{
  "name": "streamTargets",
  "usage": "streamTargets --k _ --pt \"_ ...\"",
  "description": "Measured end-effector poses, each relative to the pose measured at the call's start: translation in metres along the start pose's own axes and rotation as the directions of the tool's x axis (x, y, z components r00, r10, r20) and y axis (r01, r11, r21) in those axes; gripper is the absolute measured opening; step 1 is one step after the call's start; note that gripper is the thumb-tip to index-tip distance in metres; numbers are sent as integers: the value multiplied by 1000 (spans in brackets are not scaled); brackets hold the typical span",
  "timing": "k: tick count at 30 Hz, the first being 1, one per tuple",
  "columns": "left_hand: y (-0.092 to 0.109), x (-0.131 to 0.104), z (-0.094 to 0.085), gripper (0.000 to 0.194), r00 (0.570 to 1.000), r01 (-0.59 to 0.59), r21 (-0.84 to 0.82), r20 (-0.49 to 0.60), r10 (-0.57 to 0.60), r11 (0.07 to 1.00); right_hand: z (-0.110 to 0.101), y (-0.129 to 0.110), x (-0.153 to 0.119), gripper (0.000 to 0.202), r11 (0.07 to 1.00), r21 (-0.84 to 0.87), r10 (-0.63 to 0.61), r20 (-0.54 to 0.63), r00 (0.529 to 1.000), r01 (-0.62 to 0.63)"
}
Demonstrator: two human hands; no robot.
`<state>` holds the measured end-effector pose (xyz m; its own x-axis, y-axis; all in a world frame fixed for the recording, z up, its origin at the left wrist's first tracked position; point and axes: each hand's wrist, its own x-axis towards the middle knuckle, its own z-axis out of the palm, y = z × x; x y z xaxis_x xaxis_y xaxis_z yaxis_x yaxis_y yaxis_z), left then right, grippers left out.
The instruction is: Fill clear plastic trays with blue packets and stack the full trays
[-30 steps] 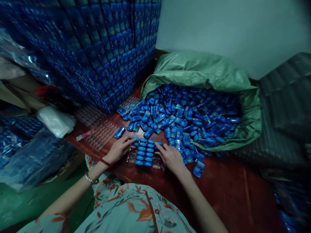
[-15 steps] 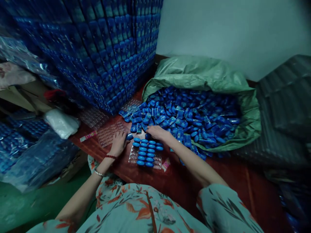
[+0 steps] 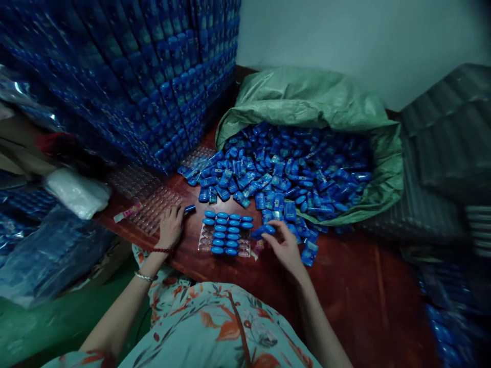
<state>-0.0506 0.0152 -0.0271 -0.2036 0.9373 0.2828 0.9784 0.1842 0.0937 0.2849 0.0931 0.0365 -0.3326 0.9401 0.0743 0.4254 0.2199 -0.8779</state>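
My left hand (image 3: 171,225) rests near the clear plastic trays (image 3: 155,202), its fingers at a small blue container (image 3: 189,208). To the right, my right hand (image 3: 284,244) pinches blue containers (image 3: 264,230) beside a clear tray (image 3: 205,238) on the red-brown table. Blue containers (image 3: 224,236) lie on this tray in a row across the back and two columns down the middle; reddish empty slots show at both sides. A pink and white wrapper (image 3: 258,248) sits at the tray's right edge.
Many blue containers (image 3: 276,179) spill from a green sack (image 3: 307,110) at the back. A tall stack of blue packs (image 3: 153,76) rises on the left, gray stacked trays (image 3: 452,138) on the right. Another pink wrapper (image 3: 128,211) and a white bag (image 3: 79,193) lie left.
My right hand has moved from behind the tray to its right side and now holds blue containers. An extra blue container sits in the tray's back row. The view has shifted slightly.
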Motion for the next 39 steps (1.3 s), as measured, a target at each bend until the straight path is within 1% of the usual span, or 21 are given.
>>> streamTargets --k 2,3,5,7,9,12,14,17,20,23,26,29,31,32,34,36,38,39 --pt "2 4 1 28 1000 6 -47 -17 -7 999 16 3 -13 18 994 -85 -72 -20 997 70" --pt "4 6 0 26 999 17 -92 -26 -20 996 24 4 -17 16 986 -125 -115 -6 993 113" --pt "7 8 -6 25 997 56 -221 -47 -68 974 35 6 -20 18 962 -187 -190 57 980 197" --pt "12 5 -17 24 989 86 -369 -81 -124 925 40 7 -20 24 925 -273 -232 143 962 264" --pt "19 -3 -33 22 984 91 -479 -94 -154 873 40 3 -18 26 858 -404 -246 220 944 317" --pt "32 -24 -56 17 990 76 -544 -62 -130 836 35 -10 -12 25 726 -569 -215 346 913 387" --pt "41 -37 -65 17 996 55 -557 -30 -87 829 31 -22 -5 26 669 -616 -158 428 890 415" --pt "50 -45 -63 23 1000 16 -541 6 -15 841 28 -37 5 28 629 -633 -75 529 845 451" --pt "51 -39 -53 30 997 -68 -486 8 82 871 26 -39 11 24 612 -623 -72 569 819 486" --pt "49 -27 -47 34 969 -211 -442 24 247 872 28 -26 8 22 592 -621 -160 534 830 513" --pt "49 -17 -49 36 926 -321 -423 45 374 847 33 -9 -3 30 577 -653 -259 423 869 490" --pt "51 -8 -55 36 880 -383 -436 94 465 814 39 3 -12 35 626 -650 -314 296 902 431" --pt "53 -2 -58 33 855 -400 -471 117 505 786 42 5 -14 33 663 -626 -331 246 911 411" --pt "54 0 -58 31 849 -402 -489 117 514 775 43 4 -15 32 672 -617 -342 231 911 409" --pt "55 2 -57 29 853 -393 -511 109 511 765 42 2 -14 29 675 -606 -367 220 904 422" --pt "54 -1 -54 30 872 -373 -496 101 479 784 38 -2 -10 26 684 -583 -390 215 895 438" --pt "52 -5 -51 29 891 -357 -453 97 443 817 32 -6 0 23 726 -540 -394 180 901 425" --pt "50 -6 -50 29 903 -346 -435 86 421 831 29 -7 8 23 758 -516 -381 145 913 399"
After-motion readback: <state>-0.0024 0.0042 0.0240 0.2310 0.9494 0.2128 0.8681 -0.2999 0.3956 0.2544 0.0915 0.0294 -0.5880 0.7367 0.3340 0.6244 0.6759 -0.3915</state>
